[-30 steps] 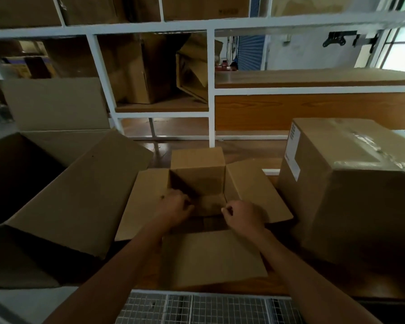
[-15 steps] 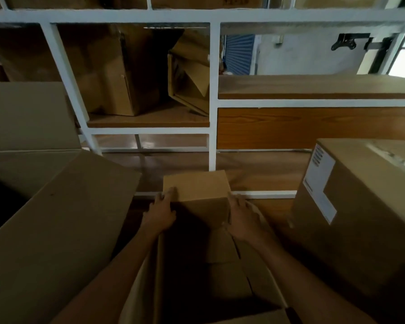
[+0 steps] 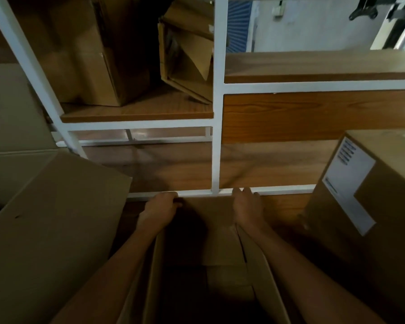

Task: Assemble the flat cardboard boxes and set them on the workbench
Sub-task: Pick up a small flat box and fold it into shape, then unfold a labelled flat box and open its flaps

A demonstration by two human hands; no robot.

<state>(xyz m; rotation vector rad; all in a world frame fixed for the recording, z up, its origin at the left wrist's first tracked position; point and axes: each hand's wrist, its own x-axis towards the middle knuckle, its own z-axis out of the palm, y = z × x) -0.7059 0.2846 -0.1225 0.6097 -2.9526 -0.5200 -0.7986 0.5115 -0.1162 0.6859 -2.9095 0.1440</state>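
Observation:
A small open cardboard box (image 3: 208, 249) sits on the wooden workbench (image 3: 173, 169) right in front of me, its dark inside facing up. My left hand (image 3: 159, 210) grips the far left corner of its rim, fingers curled over the edge. My right hand (image 3: 247, 210) holds the far right corner the same way. The far flap is folded out of sight behind the rim. The side flaps hang down along my forearms.
A large open cardboard box (image 3: 49, 230) stands at the left. A closed taped box with a white label (image 3: 365, 206) stands at the right. A white metal shelf frame (image 3: 216, 136) with wooden boards rises just beyond my hands, holding more cardboard boxes (image 3: 98, 66).
Both hands moved from inside the box to its far rim and pushed the box away toward the shelf frame. The far flap that stood up is no longer visible. The view tilted forward.

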